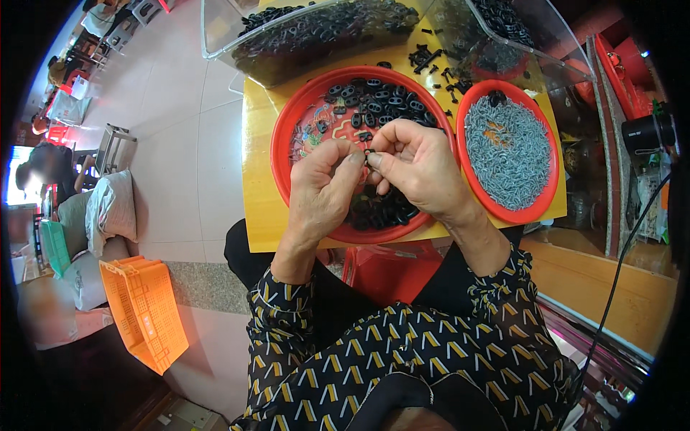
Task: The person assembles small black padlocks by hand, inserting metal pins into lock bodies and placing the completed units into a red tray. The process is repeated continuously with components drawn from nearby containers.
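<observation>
Pinching a small black piece (369, 153) with the fingers of left hand (320, 190) and right hand (424, 172), thumbs nearly meeting; exact contact on the left partly hidden. Held above the middle of a red tray (281, 154), among black two-holed clips (388, 104) heaped toward its far and near sides. Coloured print on the tray floor, partly covered. Just right, on the same yellow tabletop (259, 129): second tray (514, 215), also red, full of silver screws (510, 161). Beyond: clear bins (223, 32) of black parts, with loose bolts (424, 61) near them. Writing: pale characters on an orange crate (129, 294) at left, too small to read; white lettering on a black cylinder (643, 134) at far right.
</observation>
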Demonstrator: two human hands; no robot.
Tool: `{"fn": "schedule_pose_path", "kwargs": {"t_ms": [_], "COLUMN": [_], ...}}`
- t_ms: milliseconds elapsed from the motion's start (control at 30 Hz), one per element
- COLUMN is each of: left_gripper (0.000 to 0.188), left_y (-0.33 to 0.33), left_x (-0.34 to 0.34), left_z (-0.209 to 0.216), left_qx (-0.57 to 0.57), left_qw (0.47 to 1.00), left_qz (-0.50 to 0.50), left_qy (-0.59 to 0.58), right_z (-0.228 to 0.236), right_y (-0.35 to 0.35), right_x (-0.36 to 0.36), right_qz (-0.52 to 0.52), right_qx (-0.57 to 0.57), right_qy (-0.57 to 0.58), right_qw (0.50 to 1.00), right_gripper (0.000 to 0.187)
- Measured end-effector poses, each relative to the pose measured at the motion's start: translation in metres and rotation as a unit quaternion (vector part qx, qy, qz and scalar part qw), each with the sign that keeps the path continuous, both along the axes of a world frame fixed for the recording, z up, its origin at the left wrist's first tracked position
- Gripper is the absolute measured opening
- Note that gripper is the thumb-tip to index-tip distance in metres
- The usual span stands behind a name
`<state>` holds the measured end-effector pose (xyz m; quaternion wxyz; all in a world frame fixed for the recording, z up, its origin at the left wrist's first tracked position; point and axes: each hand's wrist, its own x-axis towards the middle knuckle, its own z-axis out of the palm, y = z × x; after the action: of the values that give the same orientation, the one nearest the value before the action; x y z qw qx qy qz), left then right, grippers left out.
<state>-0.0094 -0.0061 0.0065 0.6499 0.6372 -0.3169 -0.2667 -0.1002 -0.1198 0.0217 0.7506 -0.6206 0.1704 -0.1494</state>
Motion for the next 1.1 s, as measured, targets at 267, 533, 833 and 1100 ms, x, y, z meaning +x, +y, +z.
{"fn": "schedule_pose_path", "kwargs": {"t_ms": [267, 533, 833, 1100], "left_gripper": [0.009, 0.022, 0.029, 0.015], "left_y": [-0.002, 0.009, 0.003, 0.008], "left_x": [-0.003, 0.010, -0.002, 0.009], "left_z": [0.000, 0.000, -0.005, -0.006], "left_qx": [-0.015, 0.098, 0.198, 0.093], "left_qw": [0.999, 0.938, 0.883, 0.979], "left_qz": [0.027, -0.136, -0.177, -0.100], "left_qy": [0.028, -0.303, -0.387, -0.153], "right_z": [0.001, 0.004, -0.001, -0.007], "right_y": [-0.003, -0.020, -0.018, -0.024], "right_x": [0.000, -0.003, 0.000, -0.003], "right_qz": [-0.029, -0.047, -0.036, -0.026], "right_qx": [-0.026, -0.006, 0.008, 0.051], "right_qy": [0.010, 0.020, 0.032, 0.003], "right_qw": [0.999, 0.999, 0.999, 0.998], "right_gripper": [0.005, 0.006, 0.009, 0.012]}}
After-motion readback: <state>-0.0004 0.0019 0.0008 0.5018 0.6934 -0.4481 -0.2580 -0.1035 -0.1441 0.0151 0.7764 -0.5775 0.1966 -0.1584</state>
